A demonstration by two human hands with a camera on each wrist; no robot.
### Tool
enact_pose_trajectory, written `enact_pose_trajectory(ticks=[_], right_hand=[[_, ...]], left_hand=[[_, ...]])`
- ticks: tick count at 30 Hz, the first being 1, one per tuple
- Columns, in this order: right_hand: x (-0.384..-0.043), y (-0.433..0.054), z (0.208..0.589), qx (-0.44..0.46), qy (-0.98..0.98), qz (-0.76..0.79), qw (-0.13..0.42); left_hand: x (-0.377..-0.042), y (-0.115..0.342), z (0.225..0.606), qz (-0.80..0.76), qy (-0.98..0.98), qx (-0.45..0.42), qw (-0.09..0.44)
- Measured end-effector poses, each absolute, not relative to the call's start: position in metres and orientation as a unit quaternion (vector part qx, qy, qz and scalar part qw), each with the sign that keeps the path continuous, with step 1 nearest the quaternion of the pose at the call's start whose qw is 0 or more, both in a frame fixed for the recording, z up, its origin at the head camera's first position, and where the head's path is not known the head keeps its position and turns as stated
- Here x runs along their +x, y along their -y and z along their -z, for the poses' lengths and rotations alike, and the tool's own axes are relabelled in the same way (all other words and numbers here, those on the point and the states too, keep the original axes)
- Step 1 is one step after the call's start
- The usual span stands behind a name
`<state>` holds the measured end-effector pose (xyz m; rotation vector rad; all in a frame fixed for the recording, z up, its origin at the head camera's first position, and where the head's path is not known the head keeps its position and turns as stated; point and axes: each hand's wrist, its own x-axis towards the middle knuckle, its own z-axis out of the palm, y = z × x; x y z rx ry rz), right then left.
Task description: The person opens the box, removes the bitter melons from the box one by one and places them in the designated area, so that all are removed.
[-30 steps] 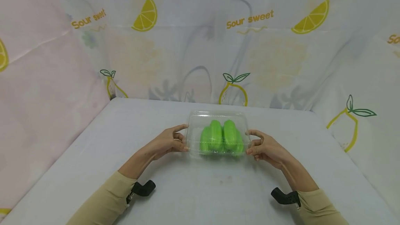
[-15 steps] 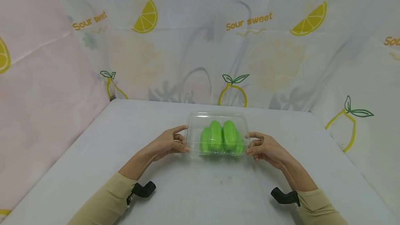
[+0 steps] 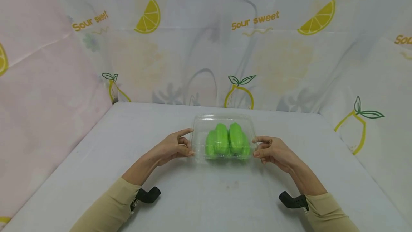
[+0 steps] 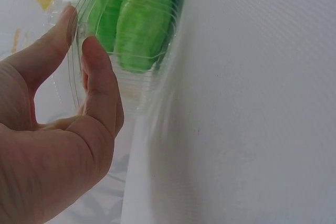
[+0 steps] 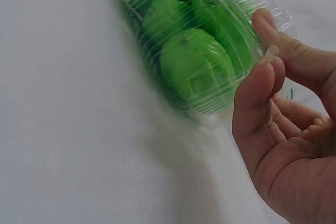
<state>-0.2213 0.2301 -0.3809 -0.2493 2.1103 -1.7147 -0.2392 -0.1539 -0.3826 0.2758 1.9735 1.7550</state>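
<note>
Both left hand (image 3: 172, 146) and right hand (image 3: 277, 152) pinch the clear box (image 3: 200, 133) of green fruits (image 3: 236, 139) near the far edge of the surface (image 3: 209, 203); nothing has visibly shifted, so the hold seems steady.

The white bench (image 3: 206, 203) fills most of the lower half of the head view, its far edge running across mid-frame. A clear plastic container (image 3: 200, 137) with green, oblong pieces (image 3: 236, 139) inside sits on it near the centre. Faint brownish marks (image 3: 236, 182) spot the surface just below it in the frame.
</note>
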Motion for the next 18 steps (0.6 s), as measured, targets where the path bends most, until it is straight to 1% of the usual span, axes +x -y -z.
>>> enact_pose_trajectory(ticks=[18], right_hand=[[-0.2214,-0.2306,0.3807,-0.087,-0.767,0.606,0.194]], left_hand=[[-0.2393,0.1538,0.3829,-0.648,-0.716,0.096,0.243]])
